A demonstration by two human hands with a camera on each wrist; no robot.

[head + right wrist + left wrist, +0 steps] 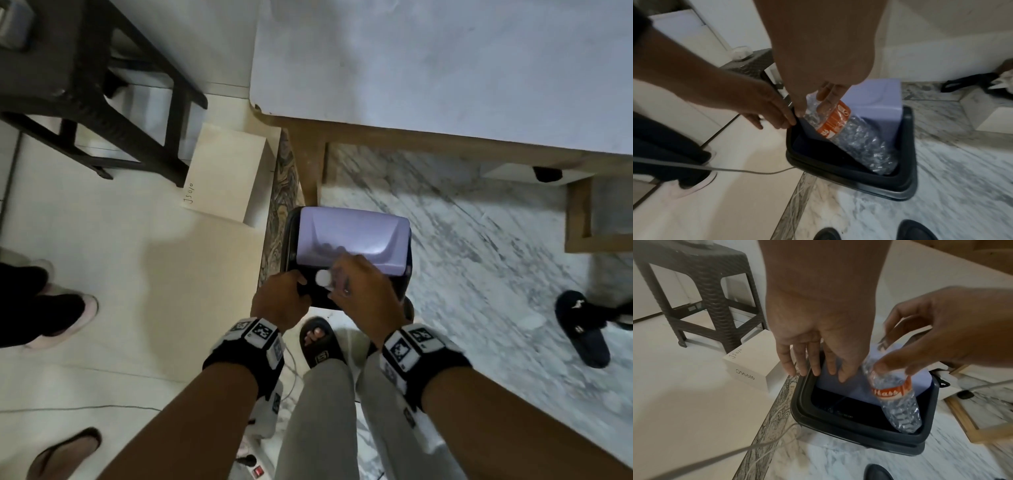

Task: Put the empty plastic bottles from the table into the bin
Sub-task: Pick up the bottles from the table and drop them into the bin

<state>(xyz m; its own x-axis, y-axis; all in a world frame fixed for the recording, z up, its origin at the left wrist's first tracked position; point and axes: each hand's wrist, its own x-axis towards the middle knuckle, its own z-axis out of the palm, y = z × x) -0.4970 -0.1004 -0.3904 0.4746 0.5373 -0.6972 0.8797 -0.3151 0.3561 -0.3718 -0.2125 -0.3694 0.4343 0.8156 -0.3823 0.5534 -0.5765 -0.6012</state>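
Observation:
A dark bin (291,240) with a lavender swing lid (352,236) stands on the floor by the table leg. My left hand (818,369) lies with straight fingers along the bin's left rim (838,423), thumb on the lid (849,386), which is tilted inward. My right hand (828,95) grips a crumpled clear plastic bottle (855,138) with an orange label by its upper part. The bottle (894,392) hangs slanted, its base inside the bin's opening at the near right corner. In the head view only its white cap (323,277) shows between my hands.
The white-topped table (445,68) with a wooden frame is behind the bin. A brown woven stool (711,293) and a white box (756,363) stand to the left. A cable (735,170) crosses the floor. Other people's feet (582,329) are nearby.

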